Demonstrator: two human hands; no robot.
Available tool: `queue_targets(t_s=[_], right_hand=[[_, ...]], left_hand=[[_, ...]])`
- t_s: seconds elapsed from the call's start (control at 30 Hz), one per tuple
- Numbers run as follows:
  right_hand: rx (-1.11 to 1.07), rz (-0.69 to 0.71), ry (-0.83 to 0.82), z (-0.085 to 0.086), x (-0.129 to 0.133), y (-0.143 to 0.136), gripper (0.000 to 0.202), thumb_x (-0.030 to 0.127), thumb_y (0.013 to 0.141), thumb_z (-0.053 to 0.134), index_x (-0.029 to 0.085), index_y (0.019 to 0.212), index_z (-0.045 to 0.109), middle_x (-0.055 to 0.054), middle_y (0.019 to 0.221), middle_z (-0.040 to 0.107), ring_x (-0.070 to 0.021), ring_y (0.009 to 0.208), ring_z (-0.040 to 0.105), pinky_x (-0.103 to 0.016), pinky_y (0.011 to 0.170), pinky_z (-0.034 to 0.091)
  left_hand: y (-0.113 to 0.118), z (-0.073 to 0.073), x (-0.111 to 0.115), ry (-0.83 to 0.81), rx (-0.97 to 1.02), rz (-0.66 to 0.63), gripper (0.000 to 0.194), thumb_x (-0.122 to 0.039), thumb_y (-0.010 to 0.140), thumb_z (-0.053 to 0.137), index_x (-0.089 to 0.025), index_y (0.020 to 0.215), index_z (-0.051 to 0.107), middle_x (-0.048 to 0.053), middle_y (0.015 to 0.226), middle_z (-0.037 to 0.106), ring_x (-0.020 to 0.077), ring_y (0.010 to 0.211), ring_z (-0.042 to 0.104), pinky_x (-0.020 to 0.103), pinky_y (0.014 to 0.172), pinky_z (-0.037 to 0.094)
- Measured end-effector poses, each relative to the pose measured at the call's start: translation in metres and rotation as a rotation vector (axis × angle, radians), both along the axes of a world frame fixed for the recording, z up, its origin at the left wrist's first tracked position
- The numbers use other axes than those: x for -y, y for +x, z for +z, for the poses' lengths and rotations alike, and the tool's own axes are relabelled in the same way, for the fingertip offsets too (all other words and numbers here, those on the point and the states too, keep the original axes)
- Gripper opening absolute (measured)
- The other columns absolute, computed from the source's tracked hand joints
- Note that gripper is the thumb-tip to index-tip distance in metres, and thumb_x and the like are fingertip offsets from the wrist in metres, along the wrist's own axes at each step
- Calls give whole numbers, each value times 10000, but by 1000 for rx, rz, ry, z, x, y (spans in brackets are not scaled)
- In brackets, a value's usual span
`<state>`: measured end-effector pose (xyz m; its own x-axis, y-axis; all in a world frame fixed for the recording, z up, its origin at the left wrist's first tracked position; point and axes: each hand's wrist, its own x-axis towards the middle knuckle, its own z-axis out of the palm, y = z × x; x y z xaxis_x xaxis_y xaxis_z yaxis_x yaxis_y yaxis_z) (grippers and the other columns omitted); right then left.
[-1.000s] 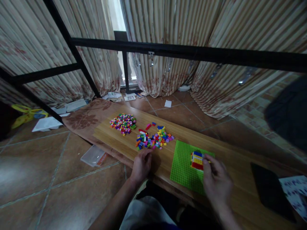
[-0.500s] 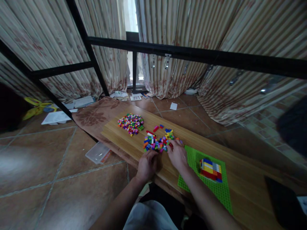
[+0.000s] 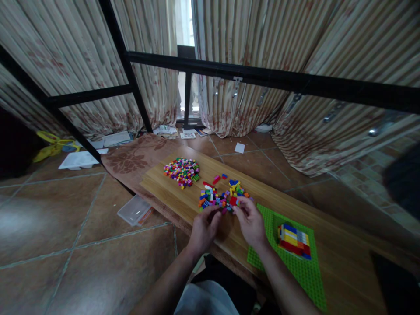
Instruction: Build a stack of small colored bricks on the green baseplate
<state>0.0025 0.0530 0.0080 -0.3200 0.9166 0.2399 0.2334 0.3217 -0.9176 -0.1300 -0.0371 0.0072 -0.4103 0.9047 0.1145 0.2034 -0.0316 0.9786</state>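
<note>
Right fingers [image 3: 239, 214] pinch a red brick [image 3: 233, 200] — left fingers [image 3: 215, 219] unclear — while a clear box [image 3: 131, 210] sits on the floor [image 3: 82, 262].

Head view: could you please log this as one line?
right hand: holding red brick; left hand: beside loose bricks; green baseplate: bears brick model

Dim daylight from a window [image 3: 185, 24], pale glare on tiles [image 3: 16, 225]
</note>
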Motion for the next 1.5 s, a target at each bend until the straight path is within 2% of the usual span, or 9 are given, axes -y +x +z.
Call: queue_targets(t_s=[0.13, 0.23, 0.37, 0.5, 0.7, 1.0, 1.23, 1.5], right_hand=[[-74, 91, -57, 9, 23, 13, 291, 345, 829, 583, 230, 1097, 586, -49, 996, 669, -191, 925, 629, -348, 836, 509], [-44, 99, -44, 12, 32, 20, 265, 327, 811, 607, 231, 1059, 618, -46, 1008, 673, -197, 944, 626, -367, 870, 501], [-116, 34, -162, 11, 44, 23, 308, 336, 799, 629, 217, 1082, 619, -54, 1022, 681, -192, 934, 637, -353, 849, 514], [-215, -2, -310, 11, 56, 20, 323, 384, 788, 639, 212, 1062, 640, -58, 1029, 696, -206, 955, 646, -359, 846, 522], [-203, -36, -336, 7, 61, 17, 271, 420, 769, 644, 214, 941, 680, -43, 937, 713, -203, 886, 656, -335, 790, 531], [-208, -121, -419, -11, 60, 14, 301, 438, 744, 658, 199, 921, 703, -60, 941, 722, -221, 874, 663, -353, 783, 525], [-268, -209, -465, -15, 62, 0, 344, 455, 729, 669, 187, 942, 703, -70, 965, 725, -231, 889, 667, -376, 824, 516], [-426, -270, -553, -25, 65, -11, 388, 437, 721, 688, 167, 1000, 691, -93, 1006, 720, -240, 917, 670, -398, 856, 517]], left_hand=[[12, 24, -4, 36, 104, -89, 258, -337, 858, 566, -187, 1056, 636, 42, 931, 683, 166, 827, 618, 253, 743, 487], [20, 30, -6, 34, 152, -134, 224, -319, 841, 594, -166, 992, 655, 45, 885, 677, 163, 798, 611, 250, 736, 480], [23, 22, -2, 20, 248, -205, 219, -316, 862, 564, -159, 982, 659, 59, 924, 682, 177, 857, 616, 279, 806, 480], [25, 14, 6, -3, 276, -194, 203, -330, 850, 579, -170, 950, 653, 53, 914, 680, 184, 878, 619, 295, 847, 479], [28, 6, 13, -51, 205, -208, 208, -347, 874, 536, -175, 957, 616, 50, 913, 657, 179, 877, 606, 273, 805, 488], [34, -14, 8, -101, 363, -118, 211, -346, 811, 610, -154, 899, 617, 35, 836, 660, 153, 772, 609, 242, 708, 492], [35, -19, 4, -80, 491, -38, 205, -346, 778, 636, -157, 856, 628, 27, 798, 682, 144, 727, 623, 238, 691, 496], [41, -17, -2, -82, 513, 81, 178, -315, 758, 642, -153, 830, 653, 24, 783, 695, 140, 702, 627, 226, 664, 493]])
